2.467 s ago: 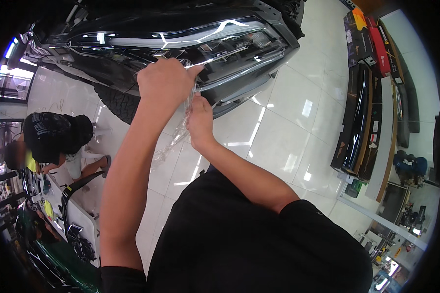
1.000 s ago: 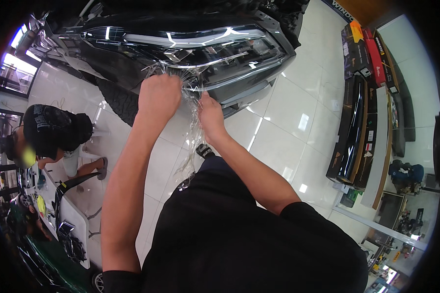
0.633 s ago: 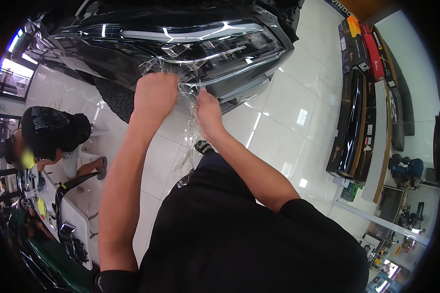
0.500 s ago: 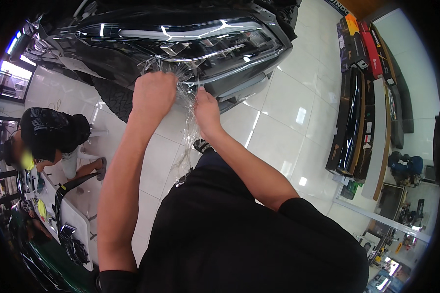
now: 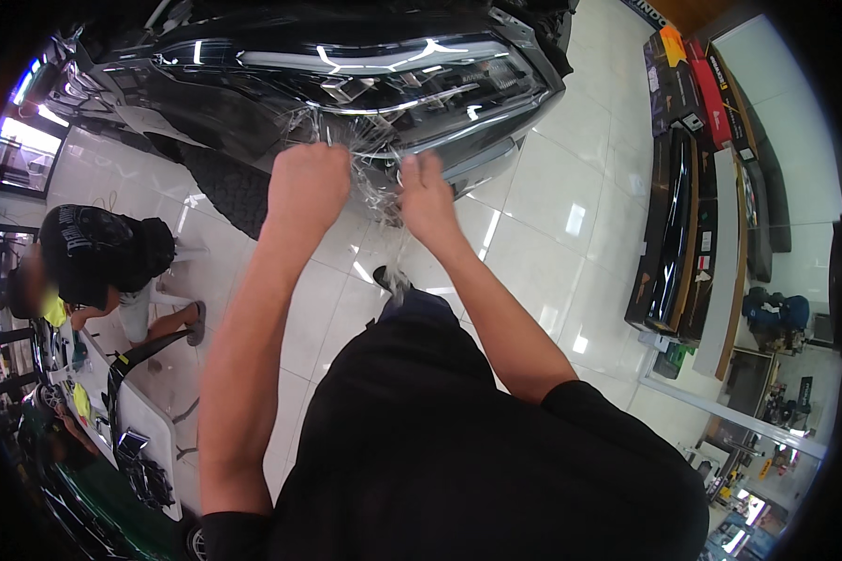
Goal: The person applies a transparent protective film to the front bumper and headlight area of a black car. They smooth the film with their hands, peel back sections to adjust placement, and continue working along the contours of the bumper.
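Both of my arms reach forward to crumpled clear film point(image 5: 376, 194) at the lower edge of a dark car's headlight point(image 5: 421, 89). My left hand point(image 5: 309, 190) is closed in a fist on the film, which fans out in tight creases above the knuckles. To its right, my right hand point(image 5: 427, 198) is curled on the bunched film, its fingers a little smeared by motion. Between the hands the film sags, and a loose tail of it hangs toward my shoe. The film's edge against the headlight is hard to make out.
The car's tyre point(image 5: 217, 182) lies left of my left hand. Further left, a seated person point(image 5: 98, 252) bends over a white table point(image 5: 154, 411) bearing a curved black part. Long boxes point(image 5: 669, 234) are stacked to the right on the white tiled floor point(image 5: 557, 224).
Both hands have shifted slightly right and the right hand has moved further from the left. The film's hanging tail has swung right and bunched up between them.
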{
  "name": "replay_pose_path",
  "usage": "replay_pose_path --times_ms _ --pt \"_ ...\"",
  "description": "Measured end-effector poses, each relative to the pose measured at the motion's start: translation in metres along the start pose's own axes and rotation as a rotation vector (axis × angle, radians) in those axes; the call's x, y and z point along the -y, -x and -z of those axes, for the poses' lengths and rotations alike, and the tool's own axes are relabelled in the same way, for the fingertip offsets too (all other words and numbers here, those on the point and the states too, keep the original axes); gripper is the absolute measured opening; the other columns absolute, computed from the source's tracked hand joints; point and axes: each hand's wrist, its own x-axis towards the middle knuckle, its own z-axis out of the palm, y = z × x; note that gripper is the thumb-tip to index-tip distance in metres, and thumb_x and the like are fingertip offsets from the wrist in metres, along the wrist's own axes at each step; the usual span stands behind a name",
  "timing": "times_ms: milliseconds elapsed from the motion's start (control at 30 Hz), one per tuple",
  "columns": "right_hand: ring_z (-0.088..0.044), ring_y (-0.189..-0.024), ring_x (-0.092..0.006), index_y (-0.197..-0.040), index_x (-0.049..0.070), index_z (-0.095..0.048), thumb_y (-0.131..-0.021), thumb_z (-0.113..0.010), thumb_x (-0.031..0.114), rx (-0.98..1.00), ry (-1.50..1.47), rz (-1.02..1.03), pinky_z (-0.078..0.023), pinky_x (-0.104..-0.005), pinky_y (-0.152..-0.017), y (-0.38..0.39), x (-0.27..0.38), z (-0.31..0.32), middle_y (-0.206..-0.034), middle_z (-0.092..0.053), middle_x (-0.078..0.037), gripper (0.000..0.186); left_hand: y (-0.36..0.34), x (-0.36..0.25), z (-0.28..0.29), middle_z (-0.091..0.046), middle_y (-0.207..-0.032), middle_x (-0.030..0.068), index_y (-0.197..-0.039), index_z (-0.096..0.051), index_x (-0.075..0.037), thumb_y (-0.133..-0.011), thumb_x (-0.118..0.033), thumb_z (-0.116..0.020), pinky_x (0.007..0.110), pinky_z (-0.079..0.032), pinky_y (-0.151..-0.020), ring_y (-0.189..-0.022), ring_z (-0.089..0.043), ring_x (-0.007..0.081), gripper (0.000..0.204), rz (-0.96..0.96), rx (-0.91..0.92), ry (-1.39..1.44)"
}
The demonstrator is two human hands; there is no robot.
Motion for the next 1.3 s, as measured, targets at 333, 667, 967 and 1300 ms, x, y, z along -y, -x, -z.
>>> replay_pose_path --times_ms 333,667,967,1300 --pt "-0.047 -0.142 -0.0379 -0.139 0.001 -0.055 -0.083 -0.065 0.000 0.277 0.370 1.056 -0.031 -0.0530 -0.123 -0.027 0.033 0.000 -0.149 -0.055 -0.017 0.057 0.008 0.000 -0.002 -0.072 -0.073 0.0150 -0.080 -0.070 -0.006 -0.086 -0.014 -0.064 0.044 -0.058 -0.064 -0.069 -0.073 0.0330 0.012 0.012 -0.062 0.075" --pt "-0.065 -0.124 -0.0317 -0.113 0.006 -0.069 -0.080 -0.068 -0.007 0.039 0.204 0.982 -0.046 -0.0485 -0.113 -0.026 0.005 -0.034 -0.126 -0.072 -0.009 0.036 0.017 -0.008 -0.016 -0.071 -0.073 0.0160 -0.083 -0.068 -0.004 -0.087 -0.013 -0.063 0.043 -0.057 -0.060 -0.065 -0.072 0.0334 0.012 0.099 0.011 0.195" --pt "-0.067 -0.123 -0.0288 -0.110 0.008 -0.070 -0.080 -0.070 -0.006 0.051 0.244 0.949 -0.048 -0.0471 -0.112 -0.022 -0.003 -0.034 -0.125 -0.073 -0.007 0.033 0.026 -0.025 -0.026 -0.071 -0.070 0.0092 -0.082 -0.067 -0.006 -0.085 -0.011 -0.066 0.037 -0.057 -0.059 -0.066 -0.073 0.0262 0.006 0.211 0.051 0.168" --pt "-0.066 -0.125 -0.0280 -0.111 0.007 -0.072 -0.082 -0.069 -0.005 0.097 0.305 0.970 -0.047 -0.0464 -0.112 -0.022 -0.011 -0.030 -0.127 -0.073 -0.006 0.032 0.031 -0.027 -0.039 -0.071 -0.070 0.0122 -0.081 -0.065 -0.005 -0.086 -0.011 -0.062 0.040 -0.057 -0.058 -0.065 -0.073 0.0289 0.008 0.281 0.067 0.300"
